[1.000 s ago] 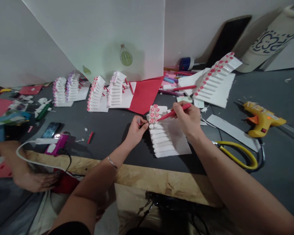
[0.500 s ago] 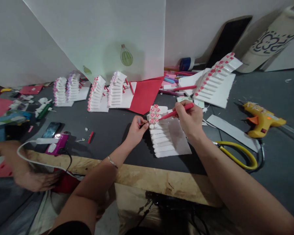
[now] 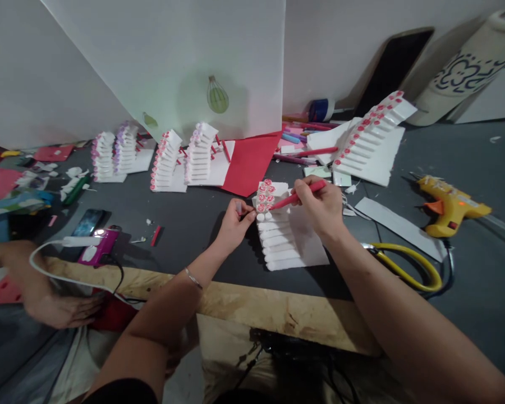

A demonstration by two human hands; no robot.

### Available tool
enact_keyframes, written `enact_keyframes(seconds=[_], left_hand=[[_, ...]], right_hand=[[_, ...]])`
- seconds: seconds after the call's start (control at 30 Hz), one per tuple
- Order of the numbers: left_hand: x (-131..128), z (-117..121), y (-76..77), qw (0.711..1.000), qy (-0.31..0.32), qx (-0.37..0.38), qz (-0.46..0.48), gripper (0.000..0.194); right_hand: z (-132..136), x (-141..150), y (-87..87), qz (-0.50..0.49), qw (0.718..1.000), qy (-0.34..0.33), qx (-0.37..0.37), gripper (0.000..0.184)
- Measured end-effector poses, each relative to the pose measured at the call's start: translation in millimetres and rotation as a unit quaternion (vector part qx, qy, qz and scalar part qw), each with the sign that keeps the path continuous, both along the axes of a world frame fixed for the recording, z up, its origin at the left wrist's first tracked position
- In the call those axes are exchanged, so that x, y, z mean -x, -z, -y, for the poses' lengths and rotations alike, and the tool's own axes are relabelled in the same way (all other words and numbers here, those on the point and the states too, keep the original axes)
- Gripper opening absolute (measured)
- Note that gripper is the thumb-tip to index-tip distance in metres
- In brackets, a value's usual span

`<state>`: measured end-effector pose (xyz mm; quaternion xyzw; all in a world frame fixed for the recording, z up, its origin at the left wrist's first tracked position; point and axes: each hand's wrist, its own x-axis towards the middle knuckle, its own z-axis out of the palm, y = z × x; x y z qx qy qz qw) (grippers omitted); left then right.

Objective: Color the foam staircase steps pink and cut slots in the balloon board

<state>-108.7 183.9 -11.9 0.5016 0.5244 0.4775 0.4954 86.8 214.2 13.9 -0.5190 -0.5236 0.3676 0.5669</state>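
Note:
My right hand point(image 3: 320, 209) grips a red felt-tip pen point(image 3: 298, 194), slanting down to the left. Its tip is at the round white ends of a stepped stack of white sticks point(image 3: 275, 235) on a white card point(image 3: 309, 244). The upper ends carry red marks point(image 3: 266, 193); those lower down are plain white. At the stack's left edge, my left hand point(image 3: 234, 224) has thumb and fingers pinched together by the marked ends. Whatever is between those fingers is too small to make out.
Similar stacks with coloured ends point(image 3: 164, 163) stand behind, a larger one point(image 3: 368, 134) at the right. A yellow glue gun point(image 3: 450, 205) and its looped yellow cable point(image 3: 421, 266) lie right. A co-worker's hand point(image 3: 63, 306) is lower left, near a pink power box point(image 3: 100, 247).
My right hand and the red pen have shifted slightly left and down, and the pen tip sits a little lower. My left hand and the stack have stayed in place.

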Motion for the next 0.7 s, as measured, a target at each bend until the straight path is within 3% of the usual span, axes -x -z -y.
enact_keyframes(seconds=[0.13,0.3,0.47,0.6,0.7], left_hand=[[0.3,0.2,-0.3,1.000,-0.004,0.007,-0.004,0.035],[0.6,0.1,0.6,1.000,0.001,0.006,-0.004,0.035],[0.4,0.2,0.8,1.000,0.002,-0.006,-0.004,0.033],[0.1,0.4,-0.3,1.000,-0.003,0.004,-0.004,0.036],[0.1,0.5,-0.5,1.000,-0.002,0.005,0.000,0.036]], right_hand=[[0.1,-0.7,0.7,0.011,0.999,0.045,-0.014,0.029],[1.2,-0.2,0.9,0.008,1.000,0.005,-0.017,0.029],[-0.1,-1.0,0.0,0.009,0.998,0.059,-0.003,0.026],[0.2,-0.3,0.3,0.007,1.000,0.016,-0.009,0.027],[0.9,0.4,0.6,0.019,0.999,0.034,-0.012,0.028]])
